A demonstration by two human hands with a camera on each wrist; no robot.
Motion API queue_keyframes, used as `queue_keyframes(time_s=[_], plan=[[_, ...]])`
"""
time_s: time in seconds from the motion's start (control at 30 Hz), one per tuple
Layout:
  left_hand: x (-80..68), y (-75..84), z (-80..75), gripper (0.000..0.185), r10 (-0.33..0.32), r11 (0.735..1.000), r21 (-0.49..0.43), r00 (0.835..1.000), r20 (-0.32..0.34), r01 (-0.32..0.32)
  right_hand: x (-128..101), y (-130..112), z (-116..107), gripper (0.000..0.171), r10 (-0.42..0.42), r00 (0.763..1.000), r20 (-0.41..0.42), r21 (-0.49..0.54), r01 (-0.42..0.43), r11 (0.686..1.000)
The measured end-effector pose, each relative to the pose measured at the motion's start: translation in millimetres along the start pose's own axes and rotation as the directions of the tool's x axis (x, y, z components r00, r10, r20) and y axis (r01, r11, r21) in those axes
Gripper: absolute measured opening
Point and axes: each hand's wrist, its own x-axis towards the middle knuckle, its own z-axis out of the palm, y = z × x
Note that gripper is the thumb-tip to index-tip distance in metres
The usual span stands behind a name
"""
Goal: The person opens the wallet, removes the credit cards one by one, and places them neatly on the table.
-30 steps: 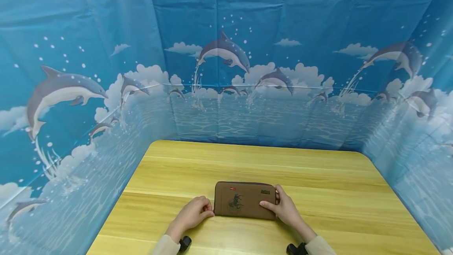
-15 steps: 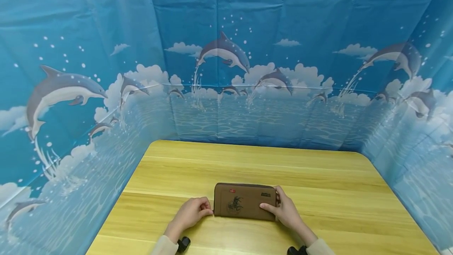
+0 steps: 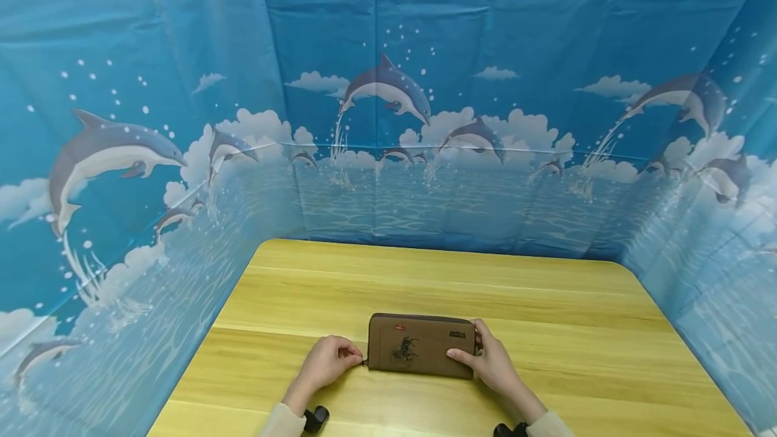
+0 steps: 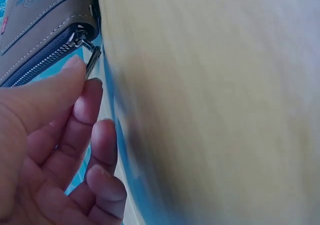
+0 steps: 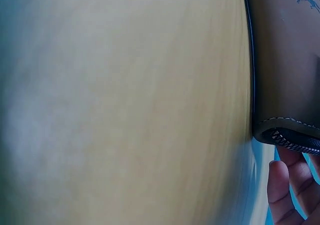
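Note:
A brown zip-around wallet (image 3: 427,356) with a dark printed figure and a small red tag stands on its long edge on the table, leaning slightly back. In the left wrist view, the thumb and forefinger of my left hand (image 4: 60,130) pinch the metal zipper pull (image 4: 92,60) at the wallet's lower left corner. The zipper teeth (image 4: 42,65) beside it look closed. My right hand (image 3: 490,358) grips the wallet's right end, thumb on the front face and fingers behind. Only some fingers (image 5: 280,187) of it show below the wallet in the right wrist view.
The yellow wood-grain table (image 3: 291,288) has rounded far corners. Blue curtains (image 3: 388,201) printed with dolphins hang behind it and along both sides. Each wrist wears a black strap device (image 3: 316,418).
My left hand has taken hold of the zipper pull, which now sticks out to the left of the wallet. The wallet tilted a little, while my right hand's grip stayed the same.

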Motion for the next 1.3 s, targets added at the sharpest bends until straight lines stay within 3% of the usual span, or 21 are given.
queue_keyframes(time_s=[0.1, 0.23, 0.47, 0.9, 1.07, 1.3], plan=[[-0.4, 0.4, 0.5, 0.002, -0.012, 1.000, -0.021, 1.000, -0.009, 0.012, -1.0, -0.6, -0.3, 0.048, -0.007, 1.000, 0.004, -0.004, 0.007, 1.000], [0.4, 1.1, 1.3, 0.012, -0.037, 0.999, -0.028, 0.999, -0.018, 0.037, -1.5, 0.4, 0.0, 0.049, -0.025, 1.000, -0.003, -0.008, 0.025, 1.000], [-0.5, 4.2, -0.6, 0.004, -0.082, 0.994, 0.065, 0.996, -0.018, 0.083, -2.2, 2.6, 0.9, 0.048, -0.037, 0.999, -0.017, -0.024, 0.037, 0.999], [-7.0, 10.6, -7.5, 0.020, -0.146, 0.982, 0.132, 0.988, 0.043, 0.139, -2.2, 4.0, -0.3, 0.047, -0.049, 0.999, 0.010, -0.017, 0.050, 0.999], [-6.3, 11.5, -11.1, 0.021, -0.156, 0.985, 0.091, 0.984, 0.087, 0.148, -3.2, 2.4, -2.0, 0.045, -0.049, 0.999, 0.014, -0.041, 0.049, 0.998], [-4.9, 8.4, -15.3, 0.021, -0.171, 0.975, -0.111, 0.971, 0.169, 0.191, -1.7, 2.5, -2.6, 0.046, 0.001, 0.999, 0.040, 0.007, -0.002, 1.000]])
